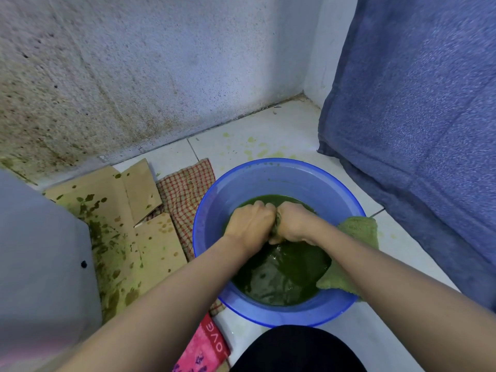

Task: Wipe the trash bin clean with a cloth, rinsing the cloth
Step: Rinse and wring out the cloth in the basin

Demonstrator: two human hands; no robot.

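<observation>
The left hand (pixel 251 221) and the right hand (pixel 294 224) were pressed knuckle to knuckle, both with fingers curled tight round a dark, wet cloth (pixel 277 220), of which only a narrow twist showed between them. They held it low inside a blue basin (pixel 268 170), just above murky green water (pixel 281 275). Under the right forearm a green towel (pixel 357 232) lay draped over the basin's right rim, one end hanging inside; whether it joined the wrung piece could not be told. The basin stood on a white tiled floor (pixel 268 130) flecked with green drops. Just left of it lay a red checked cloth (pixel 185 189), partly under the rim, and beyond that flattened cardboard (pixel 112 200) spattered with green. The grey trash bin (pixel 40 251) stood at the far left, on the cardboard and well apart from both hands. A pink cloth (pixel 204 347) lay near the lower edge, and blue fabric (pixel 416 103) filled the right side.
</observation>
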